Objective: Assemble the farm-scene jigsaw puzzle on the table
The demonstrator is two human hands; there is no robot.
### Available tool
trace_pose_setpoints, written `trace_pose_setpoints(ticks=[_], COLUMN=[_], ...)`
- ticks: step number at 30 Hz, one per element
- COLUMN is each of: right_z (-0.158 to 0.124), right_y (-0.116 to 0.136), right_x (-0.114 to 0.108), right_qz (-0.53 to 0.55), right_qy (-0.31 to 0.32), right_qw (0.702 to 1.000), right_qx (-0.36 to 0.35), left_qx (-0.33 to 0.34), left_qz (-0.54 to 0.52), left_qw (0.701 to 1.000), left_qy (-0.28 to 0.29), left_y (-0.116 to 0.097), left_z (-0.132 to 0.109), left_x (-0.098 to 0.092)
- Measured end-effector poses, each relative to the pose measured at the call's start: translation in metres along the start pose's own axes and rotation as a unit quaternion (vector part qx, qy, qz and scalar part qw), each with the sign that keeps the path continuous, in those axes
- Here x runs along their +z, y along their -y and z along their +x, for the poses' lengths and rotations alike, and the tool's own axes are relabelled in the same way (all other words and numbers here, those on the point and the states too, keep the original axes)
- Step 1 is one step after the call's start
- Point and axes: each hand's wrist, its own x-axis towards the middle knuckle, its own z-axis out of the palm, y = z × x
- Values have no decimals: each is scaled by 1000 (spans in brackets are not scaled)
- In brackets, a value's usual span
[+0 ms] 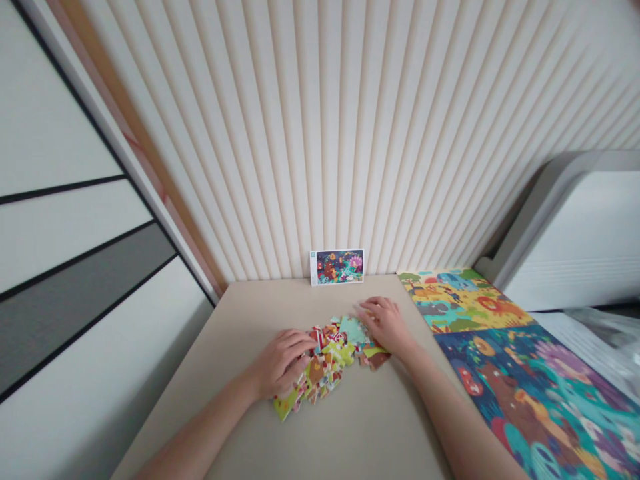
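Cupping puzzle pcs [327,357] on desk [250,313] btwn both hands: L grip [280,363] loosely spread over pile's left side, R grip [383,327] spread at its right, no pinch seen; picture card [337,267] stands just beyond.

Jigsaw pieces [327,363] lie partly hidden beneath the left hand [283,363], and the fingertips of the right hand [384,325] blur at the pile's edge; the small picture card [337,267] is too tiny to read closely, while a printed animal panel [530,393] runs off the frame.

puzzle pieces [325,363] on table [260,307], picture card [337,267] behind them, puzzle board [530,393] right
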Motion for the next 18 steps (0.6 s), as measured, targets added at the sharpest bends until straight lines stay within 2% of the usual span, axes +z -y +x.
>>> trace_pose_setpoints(ticks=[3,5,9,13,16,18], right_z=[-4,-5,-3,3,6,6], right_y=[21,26,28,26,23,21], right_x=[0,-3,-10,-15,-18,-20], right_qz=[23,56,171,280,313,323], right_qy=[68,90,85,29,-8,-8], right_qw=[996,992,981,953,935,929], right_qx=[-60,-65,20,113,164,182], left_qx=[-3,-3,2,3,6,7], left_qz=[0,1,4,6,7,5], left_qw=[1000,1000,1000,1000,1000,1000], left_qy=[1,0,-4,-6,-16,-25], left_y=[0,0,0,1,2,3], left_z=[0,0,0,0,-1,-1], left_x=[0,0,0,1,3,5])
